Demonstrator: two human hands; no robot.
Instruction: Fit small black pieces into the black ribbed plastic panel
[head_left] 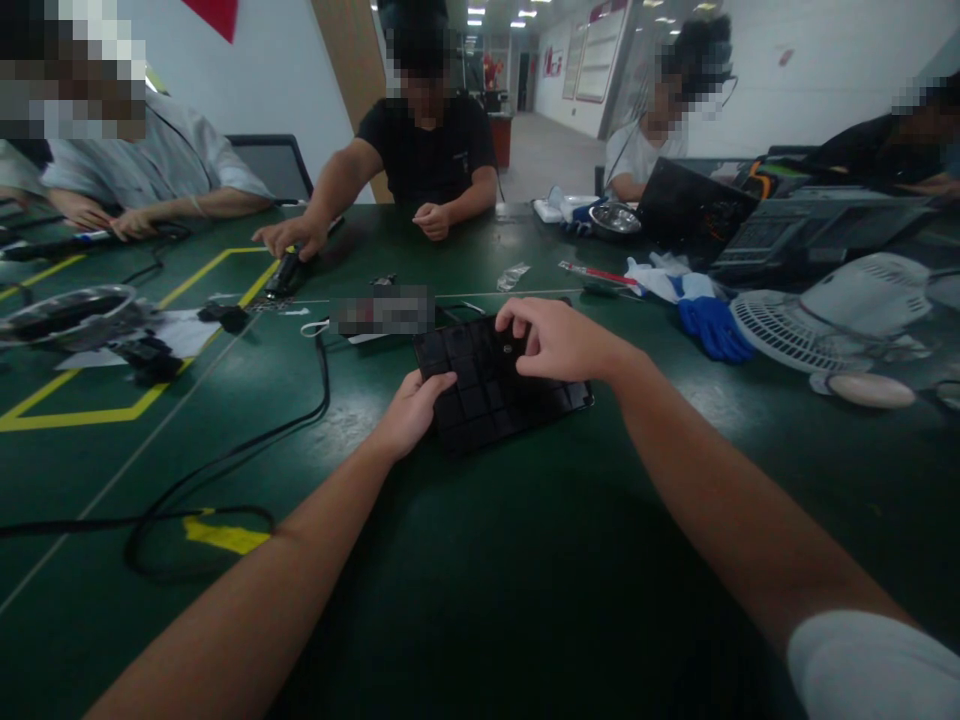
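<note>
A black tray with square compartments (480,385) lies slightly turned on the green table in front of me. My left hand (416,408) grips its left edge, thumb over the top. Above the tray's upper right part is my right hand (551,340), its fingers curled downward; whatever is between the fingertips is too small or hidden to name. A small round shiny piece (508,349) shows in a compartment beside those fingers. Just behind the tray sits a partly blurred box (386,312).
A black cable (247,450) loops at left, near a metal ring part (67,312). Blue-white gloves (709,320) and a white fan (832,310) lie right. Across the table, a person's hand (289,238) holds a dark tool; a metal bowl (615,219) stands farther back.
</note>
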